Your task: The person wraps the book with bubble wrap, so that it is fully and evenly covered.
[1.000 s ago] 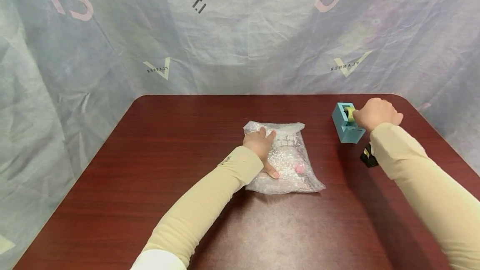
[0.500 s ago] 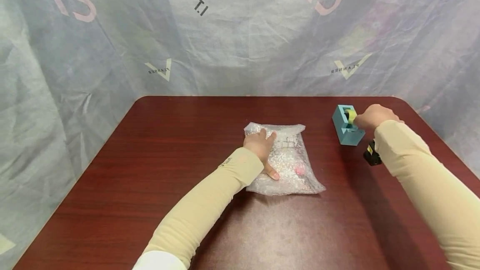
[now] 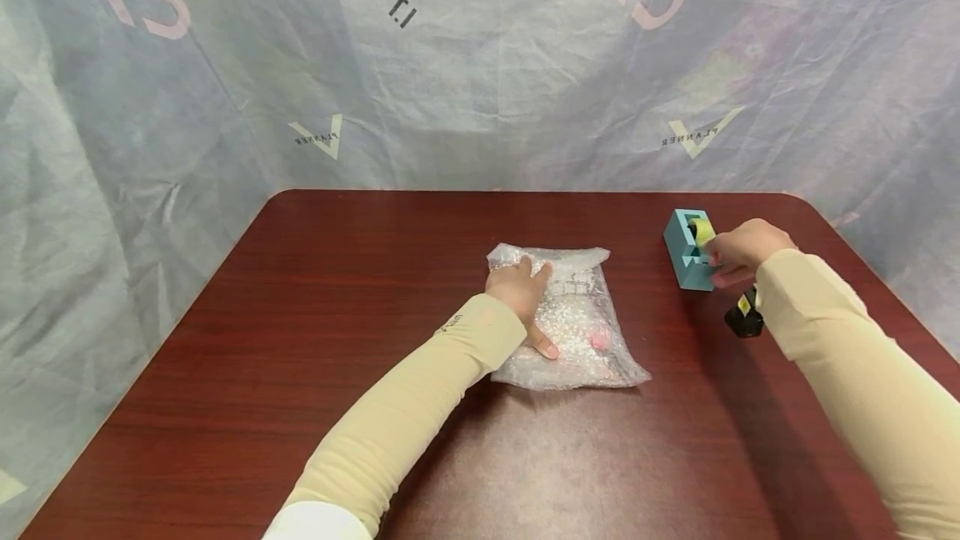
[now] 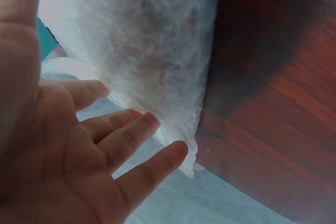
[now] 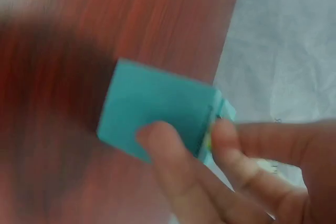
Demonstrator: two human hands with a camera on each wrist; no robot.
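A bubble-wrap package (image 3: 573,315) lies flat on the table, a pink patch (image 3: 599,341) showing through it. My left hand (image 3: 517,290) rests on its left side with fingers spread and thumb pointing toward the near edge. In the left wrist view the fingertips lie along the bubble wrap (image 4: 152,51). At the right stands a light blue tape dispenser (image 3: 679,253) with a yellowish tape roll (image 3: 703,231). My right hand (image 3: 750,245) is at its near end. In the right wrist view, thumb and index finger pinch at the dispenser's (image 5: 152,100) cutter edge; the tape's end is mostly hidden there.
The dark red wooden table (image 3: 337,315) has rounded far corners. A grey printed cloth (image 3: 465,65) hangs behind it and along both sides. A small black device (image 3: 744,315) sits under the right wrist.
My right hand has lowered and come nearer along the dispenser, from beside the tape roll to its front cutter end. The left hand and the package have stayed put.
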